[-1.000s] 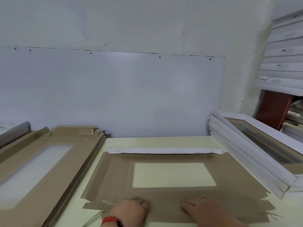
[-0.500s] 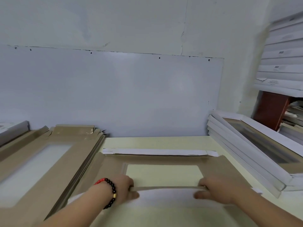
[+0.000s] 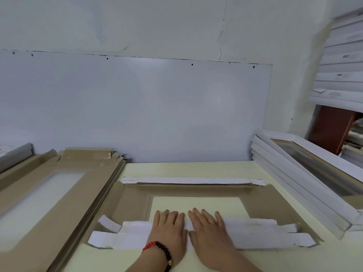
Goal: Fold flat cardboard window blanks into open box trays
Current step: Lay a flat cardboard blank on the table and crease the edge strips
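A brown cardboard window blank (image 3: 129,205) lies flat on the cream table (image 3: 186,168) in front of me. Its far flap (image 3: 188,181) is folded over, white side up. Its near flap (image 3: 255,235) is also folded inward over the blank, white side up. My left hand (image 3: 169,230), with a red and black bead bracelet at the wrist, presses flat on the middle of this near flap. My right hand (image 3: 210,230) presses flat beside it, fingers straight and reaching onto the window opening (image 3: 196,203).
A stack of flat brown window blanks (image 3: 64,185) lies at the left. Folded white box trays (image 3: 306,181) are piled at the right. White boxes (image 3: 343,61) are stacked on a shelf at the upper right. A wall panel (image 3: 137,107) stands behind the table.
My hands have folded the near flap up and over, then laid it flat on the blank. They moved together to its middle and now press it down.
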A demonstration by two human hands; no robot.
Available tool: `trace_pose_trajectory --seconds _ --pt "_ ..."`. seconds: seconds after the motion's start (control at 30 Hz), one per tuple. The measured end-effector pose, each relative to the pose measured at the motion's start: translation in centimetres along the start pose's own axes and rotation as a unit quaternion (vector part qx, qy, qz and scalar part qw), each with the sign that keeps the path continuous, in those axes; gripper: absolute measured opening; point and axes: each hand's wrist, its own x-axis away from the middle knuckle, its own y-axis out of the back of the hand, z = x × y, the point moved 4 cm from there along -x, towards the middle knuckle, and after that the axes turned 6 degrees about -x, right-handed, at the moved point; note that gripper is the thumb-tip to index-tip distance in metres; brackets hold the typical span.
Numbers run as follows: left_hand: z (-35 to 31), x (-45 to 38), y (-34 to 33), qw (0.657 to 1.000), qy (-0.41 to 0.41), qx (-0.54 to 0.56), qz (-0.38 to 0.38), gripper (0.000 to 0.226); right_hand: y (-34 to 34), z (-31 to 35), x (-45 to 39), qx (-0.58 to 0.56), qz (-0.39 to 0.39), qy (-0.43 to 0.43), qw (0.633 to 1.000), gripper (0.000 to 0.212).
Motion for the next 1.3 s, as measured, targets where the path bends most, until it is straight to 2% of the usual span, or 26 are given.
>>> trace_pose_trajectory --seconds 0.07,0.17,0.23,0.27,0.53,0.63,0.87,1.03,1.17,1.3 --pt "1.4 0.0 -0.6 1.000 -0.004 -0.003 0.000 0.061 1.0 -1.1 0.5 0.001 -0.049 0.020 0.999 0.054" --pt "4.3 0.0 -1.2 1.000 0.012 -0.023 -0.001 0.062 2.0 -4.7 1.0 0.035 -0.049 -0.012 0.998 0.057" --pt "6.6 0.2 -1.4 0.999 0.034 -0.037 0.003 0.062 0.8 -8.4 1.2 0.033 0.032 -0.064 0.997 0.059" --pt "7.6 0.3 -1.4 0.998 0.046 -0.042 0.005 0.061 0.7 -9.9 1.4 0.051 0.047 -0.076 0.995 0.059" --pt "12.8 1.3 -1.5 0.992 0.109 -0.053 0.021 0.059 1.9 -17.5 3.6 0.067 0.058 -0.151 0.985 0.057" --pt "14.5 1.6 -1.6 0.990 0.129 -0.045 0.025 0.058 2.8 -18.2 4.2 0.071 0.043 -0.163 0.983 0.055" --pt "15.5 2.0 -0.9 0.988 0.150 -0.035 -0.009 0.054 5.5 -19.6 5.5 0.110 -0.046 -0.207 0.971 0.043" --pt "13.6 1.6 0.5 0.994 0.084 -0.059 -0.046 0.042 6.1 -18.3 4.9 0.140 -0.032 -0.167 0.975 0.035" --pt "11.9 1.3 2.2 0.995 0.080 -0.049 -0.041 0.031 6.7 -17.3 4.4 0.108 -0.023 -0.152 0.982 0.021" --pt "11.0 1.7 4.6 0.997 0.063 0.025 -0.034 0.011 7.1 -16.0 4.0 0.054 -0.024 -0.137 0.989 0.029"
